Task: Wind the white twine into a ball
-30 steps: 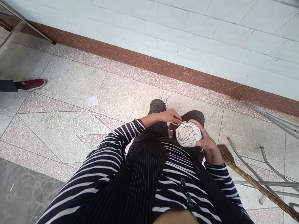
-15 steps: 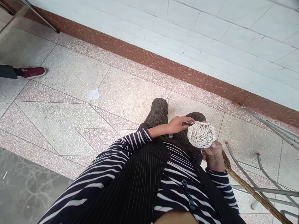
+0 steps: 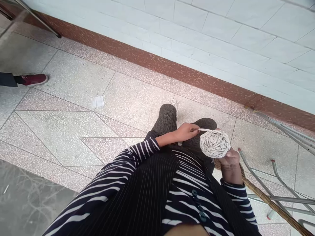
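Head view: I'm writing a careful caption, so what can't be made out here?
All in the head view:
Right hand: most fingers, hidden behind the white ball.
Strand: whether it ends in the left hand, hidden by that hand's grip.
Broom: its handle end, cut off by the bottom edge.
Maroon shoe: its wearer above the lower leg, cut off by the left edge.

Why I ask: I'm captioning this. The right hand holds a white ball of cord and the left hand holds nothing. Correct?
The left hand isn't empty: the head view shows it pinching a strand from the white ball of cord, which the right hand holds.
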The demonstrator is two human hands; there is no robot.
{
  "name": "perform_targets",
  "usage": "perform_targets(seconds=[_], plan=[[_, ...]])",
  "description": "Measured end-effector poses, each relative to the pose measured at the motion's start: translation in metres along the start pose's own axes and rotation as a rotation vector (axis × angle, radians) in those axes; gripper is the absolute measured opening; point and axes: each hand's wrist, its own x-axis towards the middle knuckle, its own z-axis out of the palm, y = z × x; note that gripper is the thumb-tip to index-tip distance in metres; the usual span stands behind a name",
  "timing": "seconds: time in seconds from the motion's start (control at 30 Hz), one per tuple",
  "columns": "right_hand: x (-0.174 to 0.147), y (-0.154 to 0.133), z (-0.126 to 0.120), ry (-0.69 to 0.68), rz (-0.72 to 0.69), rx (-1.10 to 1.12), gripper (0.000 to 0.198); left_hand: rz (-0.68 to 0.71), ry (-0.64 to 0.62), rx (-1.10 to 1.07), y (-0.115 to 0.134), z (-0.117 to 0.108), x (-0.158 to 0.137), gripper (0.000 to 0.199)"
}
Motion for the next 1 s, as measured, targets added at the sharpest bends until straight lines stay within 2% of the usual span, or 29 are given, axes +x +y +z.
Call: perform_targets(seconds=[0.2, 0.37, 0.47, 0.53, 0.67, 0.77, 0.9, 1.0], plan=[[0.010, -0.033, 0.015, 0.034, -0.114, 0.016, 0.086, 0.046, 0.091, 0.017, 0.007, -0.030, 0.053, 0.022], [0.016, -0.065, 0.029, 0.050, -0.245, -0.021, 0.087, 0.009, 0.048, -0.160, 0.006, -0.060, 0.091, 0.024], [0.016, -0.072, 0.030, 0.047, -0.305, 0.007, 0.090, -0.016, 0.016, -0.193, 0.004, -0.069, 0.093, 0.023], [0.019, -0.074, 0.028, 0.035, -0.322, 0.021, 0.091, -0.024, -0.049, -0.239, 0.009, -0.071, 0.088, 0.021], [0.032, -0.080, 0.022, -0.001, -0.334, 0.018, 0.085, -0.018, -0.187, -0.364, 0.030, -0.067, 0.075, 0.024], [0.040, -0.088, 0.019, -0.018, -0.356, 0.041, 0.074, 0.011, -0.281, -0.368, 0.047, -0.069, 0.070, 0.033], [0.040, -0.103, 0.025, -0.060, -0.416, 0.035, 0.062, 0.027, -0.221, -0.286, 0.066, -0.085, 0.074, 0.038], [0.034, -0.119, 0.034, -0.097, -0.486, -0.007, 0.063, 0.052, -0.162, -0.191, 0.080, -0.104, 0.084, 0.031]])
